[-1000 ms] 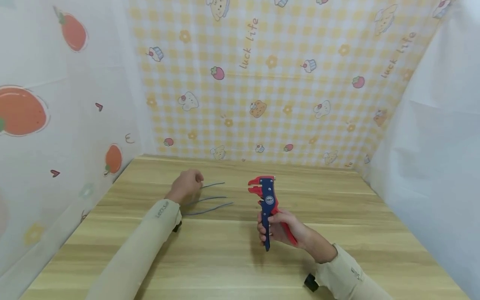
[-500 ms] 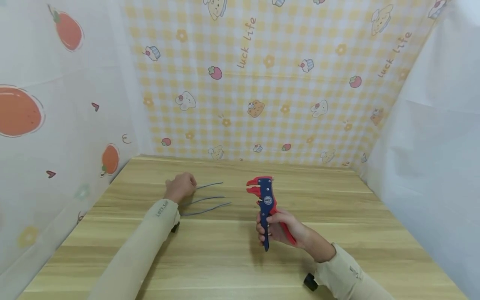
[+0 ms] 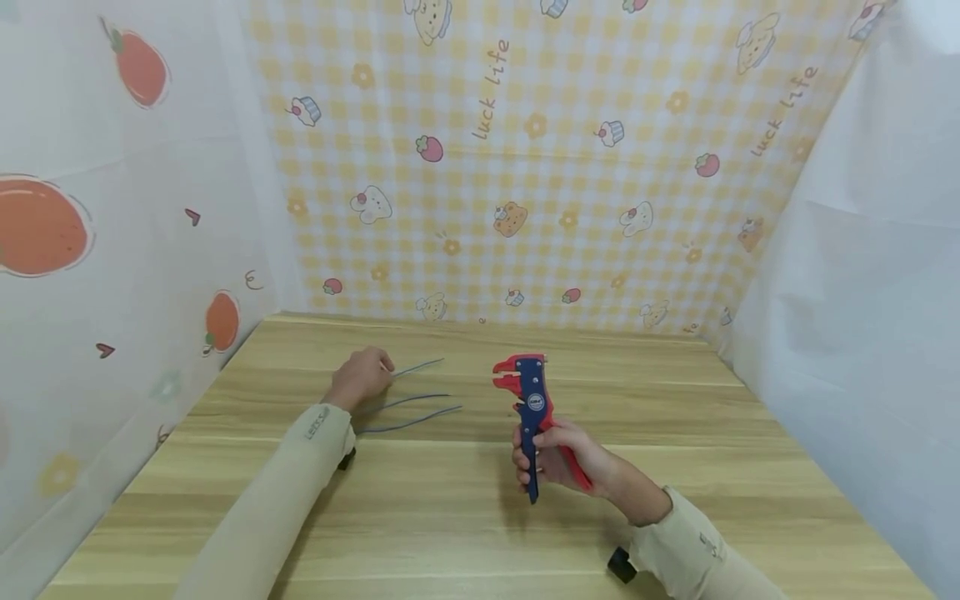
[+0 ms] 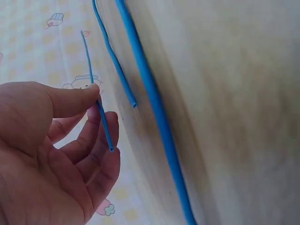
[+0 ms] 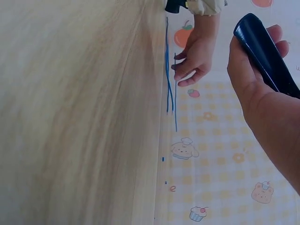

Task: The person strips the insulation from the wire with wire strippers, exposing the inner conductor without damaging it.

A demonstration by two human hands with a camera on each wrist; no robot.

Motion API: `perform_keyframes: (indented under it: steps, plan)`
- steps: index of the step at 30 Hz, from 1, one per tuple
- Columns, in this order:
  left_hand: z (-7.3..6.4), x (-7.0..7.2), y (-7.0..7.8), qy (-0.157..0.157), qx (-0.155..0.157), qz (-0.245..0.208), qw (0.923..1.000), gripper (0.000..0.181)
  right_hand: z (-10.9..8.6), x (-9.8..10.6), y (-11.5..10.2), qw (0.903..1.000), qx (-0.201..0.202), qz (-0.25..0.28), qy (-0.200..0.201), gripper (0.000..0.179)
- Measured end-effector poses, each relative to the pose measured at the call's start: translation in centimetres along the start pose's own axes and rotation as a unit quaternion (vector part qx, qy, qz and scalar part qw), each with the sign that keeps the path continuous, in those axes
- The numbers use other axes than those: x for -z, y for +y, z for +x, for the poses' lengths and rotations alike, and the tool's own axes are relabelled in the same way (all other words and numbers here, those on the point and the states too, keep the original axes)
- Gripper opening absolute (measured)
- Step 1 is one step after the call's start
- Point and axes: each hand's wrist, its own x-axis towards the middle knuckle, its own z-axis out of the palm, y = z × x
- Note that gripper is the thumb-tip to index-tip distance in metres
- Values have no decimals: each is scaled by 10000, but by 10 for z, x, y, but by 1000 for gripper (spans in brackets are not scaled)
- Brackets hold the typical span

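At the table's far left, my left hand (image 3: 362, 377) pinches a thin blue wire (image 3: 420, 367) between thumb and fingers. The left wrist view shows the pinched wire (image 4: 105, 123) raised off the wood, with a short length and its cut end below the thumb. Two more blue wires (image 3: 414, 422) lie on the table beside that hand, their left ends partly hidden by the arm. My right hand (image 3: 573, 454) grips a wire stripper (image 3: 534, 402) with dark blue body and red jaws and handle. It stands upright, jaws facing left with a gap between them.
The wooden table (image 3: 450, 517) runs back to a yellow checked cloth wall (image 3: 465, 183), with white cloth at both sides. Two tiny blue bits (image 5: 163, 159) lie near the table's far side in the right wrist view.
My left hand has moved left along the far wire and now pinches it. That wire's right end has risen slightly. The right hand and wire stripper have stayed in place.
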Motion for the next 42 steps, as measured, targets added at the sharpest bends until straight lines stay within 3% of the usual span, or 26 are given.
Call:
perform_keyframes:
  steps: [7,22,34,42]
  plan:
    - [-5,4,0,-13,-321,-168,9993,31,-1,-1,1,9998,-50,143,121,21]
    - [-19,10,10,-93,-1031,-568,9930,22,-1,-2,-2,9997,-18,-65,247,22]
    - [-31,11,18,-120,-1387,-356,9896,19,4,-1,4,9966,-95,-200,790,20]
    - [-34,7,28,-190,-1739,-619,9826,15,6,1,7,9931,-239,-321,1101,20]
